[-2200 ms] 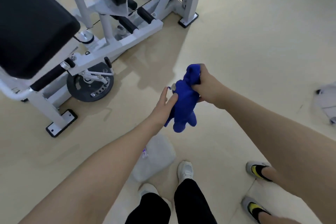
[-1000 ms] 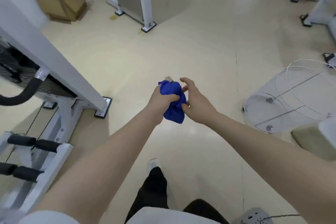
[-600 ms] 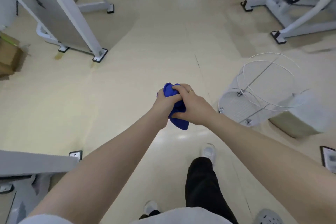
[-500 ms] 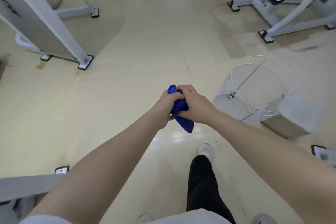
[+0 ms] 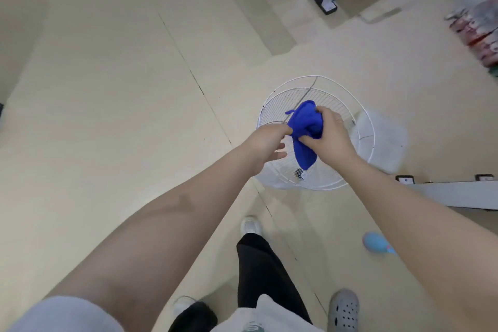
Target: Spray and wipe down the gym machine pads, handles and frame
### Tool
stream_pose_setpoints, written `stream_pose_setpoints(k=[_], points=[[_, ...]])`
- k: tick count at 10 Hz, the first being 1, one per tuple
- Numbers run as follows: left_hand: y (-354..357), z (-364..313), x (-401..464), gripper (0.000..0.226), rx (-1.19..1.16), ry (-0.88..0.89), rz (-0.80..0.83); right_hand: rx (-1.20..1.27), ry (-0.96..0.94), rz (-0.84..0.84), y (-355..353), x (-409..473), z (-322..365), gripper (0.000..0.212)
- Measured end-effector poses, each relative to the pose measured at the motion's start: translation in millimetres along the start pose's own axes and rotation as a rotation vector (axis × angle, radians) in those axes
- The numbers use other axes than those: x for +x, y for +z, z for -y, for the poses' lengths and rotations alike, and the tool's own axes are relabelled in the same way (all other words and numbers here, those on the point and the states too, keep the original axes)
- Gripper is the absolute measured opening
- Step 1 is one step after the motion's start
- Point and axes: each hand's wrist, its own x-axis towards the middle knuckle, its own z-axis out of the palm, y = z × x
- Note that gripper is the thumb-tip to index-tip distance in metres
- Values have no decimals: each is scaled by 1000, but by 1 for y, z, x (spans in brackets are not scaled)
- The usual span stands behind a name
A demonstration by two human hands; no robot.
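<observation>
I am standing on a beige gym floor, both arms stretched out in front of me. My right hand (image 5: 330,140) grips a bunched blue cloth (image 5: 305,127), whose tail hangs down below the fist. Just left of the cloth, my left hand (image 5: 266,144) has its fingers loosely extended, and its upper fingertips touch the cloth's edge. Of the gym machines I see only a white frame leg with a black-edged foot (image 5: 324,1) at the top right and a white bar (image 5: 458,194) at the right. No spray bottle shows.
A white wire fan guard (image 5: 318,78) lies on the floor under my hands, with a whitish box (image 5: 385,137) beside it. Packs of bottles (image 5: 479,27) sit far right. A light blue object (image 5: 376,244) lies near my right forearm. Another person's grey clog (image 5: 345,310) stands bottom right.
I have turned right and walked towards the fan guard. My left hand has loosened its hold on the blue cloth, which my right hand now grips alone.
</observation>
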Motion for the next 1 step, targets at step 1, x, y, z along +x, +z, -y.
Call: stream_pose_setpoints(k=[1], points=[[-12,10,22,25,67,-112,-79,-116,214,85,9,16,-16,95]])
